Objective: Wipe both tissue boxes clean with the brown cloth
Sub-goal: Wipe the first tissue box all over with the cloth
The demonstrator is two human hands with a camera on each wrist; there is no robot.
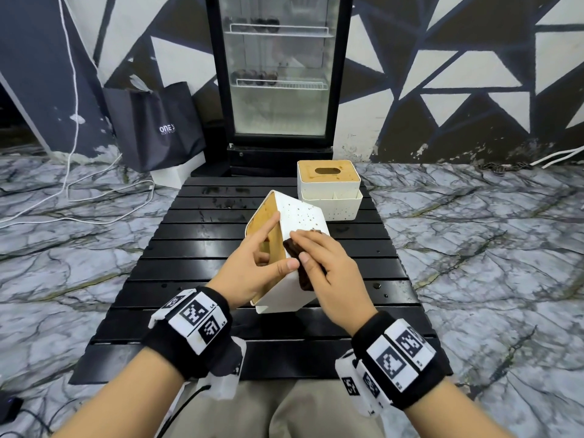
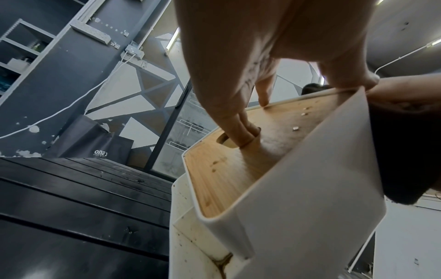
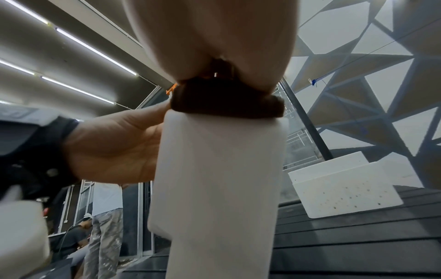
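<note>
Two tissue boxes showed from my head camera: the nearer tissue box [image 1: 297, 248] was tipped up on the black slatted bench [image 1: 202, 248] with my left hand [image 1: 252, 267] gripping it, thumb over its edge and fingers on the wooden lid, while my right hand [image 1: 328, 273] pressed the brown cloth [image 1: 300, 263] flat against its white side, and the second tissue box [image 1: 328, 188] stood upright just behind. From my left wrist, two fingers [image 2: 243, 130] hooked into the lid's slot. From my right wrist, my palm lay on the cloth atop the white wall, fingers hidden.
</note>
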